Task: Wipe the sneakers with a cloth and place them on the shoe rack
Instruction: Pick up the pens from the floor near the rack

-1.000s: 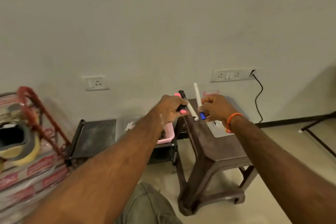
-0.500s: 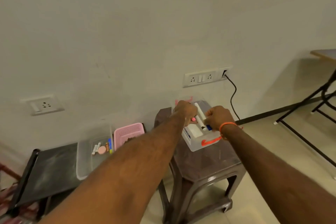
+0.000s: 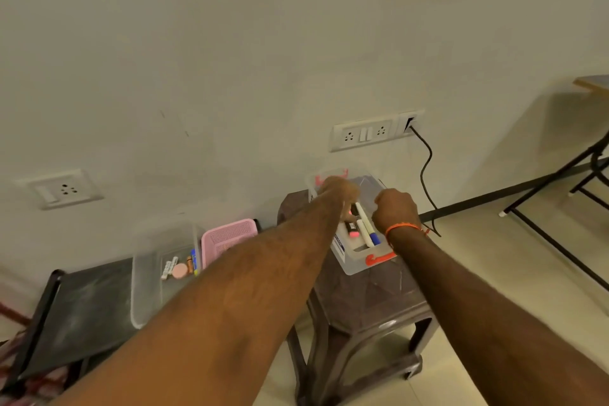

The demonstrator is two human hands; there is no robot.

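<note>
Both hands over clear box [image 3: 354,260] on brown stool [image 3: 362,303]: left hand [image 3: 339,194] curled down among the markers [image 3: 364,227], grip on 1 not resolvable; right hand [image 3: 393,209] fisted at the box's right rim, contents hidden, cannot tell. No sneakers, cloth or shoe rack in view, so wiping looks unstarted. Risk: box sits near the stool's edge, and a hand snagging its rim could tip it off.

Clear glossy plastic box [image 3: 354,262] on a brown, smooth plastic stool [image 3: 369,303].
</note>
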